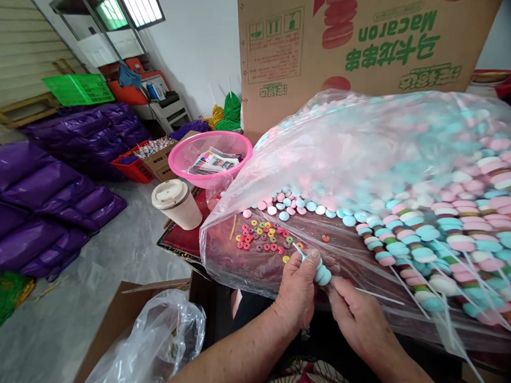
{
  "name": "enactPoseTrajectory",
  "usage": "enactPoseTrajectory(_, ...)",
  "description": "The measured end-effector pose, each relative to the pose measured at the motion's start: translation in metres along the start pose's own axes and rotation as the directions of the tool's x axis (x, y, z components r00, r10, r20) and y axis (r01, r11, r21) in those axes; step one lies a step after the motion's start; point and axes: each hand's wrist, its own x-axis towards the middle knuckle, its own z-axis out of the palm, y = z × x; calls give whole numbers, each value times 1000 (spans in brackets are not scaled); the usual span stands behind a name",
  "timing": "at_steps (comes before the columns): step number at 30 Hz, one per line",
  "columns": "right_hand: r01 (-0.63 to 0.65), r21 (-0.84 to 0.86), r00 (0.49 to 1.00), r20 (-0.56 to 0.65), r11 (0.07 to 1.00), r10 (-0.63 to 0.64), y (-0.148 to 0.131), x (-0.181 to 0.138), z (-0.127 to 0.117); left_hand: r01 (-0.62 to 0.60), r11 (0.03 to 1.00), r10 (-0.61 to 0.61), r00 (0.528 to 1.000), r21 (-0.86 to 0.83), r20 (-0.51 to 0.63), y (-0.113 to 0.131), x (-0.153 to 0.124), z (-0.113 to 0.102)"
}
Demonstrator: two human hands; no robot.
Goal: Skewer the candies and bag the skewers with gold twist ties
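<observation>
Skewer (323,275), film (324,132) (draping candies (349,220)) — basket (181,171), cup (183,210)

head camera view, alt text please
A bare left hand pinches pale-blue rounded pieces, with the bare right hand close beside. Beyond, amid clear plastic sheeting, lie small multicoloured rings and pink-and-blue striped stacks on white sticks, before brown cardboard.

My left hand (296,293) is covering part of the blue candy (323,276), while my right hand (355,315) is hiding one end of a white stick (381,297). Cloudy plastic (324,141) is blurring many of the heaped candies (455,223), and the right edge is cutting both off. The top edge is cropping the carton (283,108), whose red print (273,59) is appearing too small to read. The left edge is trimming the purple bags (41,206); the bottom edge, the open box (106,323).
</observation>
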Motion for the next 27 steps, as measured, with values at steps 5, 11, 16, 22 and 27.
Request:
enactPoseTrajectory(5, -69, -64, 997, -36, 996, 67, 3, 15, -23, -245, 617, 345, 938, 748, 23, 49, 12, -32)
enactPoseTrajectory(11, -18, -75, 995, 92, 997, 25, 5, 9, -12, 24, -380, 247, 966, 925, 77, 93, 25, -68)
enactPoseTrajectory(16, 77, -106, 989, 132, 991, -63, 2, 3, 1, 0, -33, 323, 946, 999, 11, 90, 27, -80)
enactPoseTrajectory(22, 126, -129, 984, 146, 984, -107, -2, -1, 3, 72, 909, -43, 996, 410, -80, 88, 16, -78)
enactPoseTrajectory(27, 167, -251, 979, 157, 953, -130, -7, -4, 1, 124, 952, -140, 989, 282, 39, 81, 11, -67)
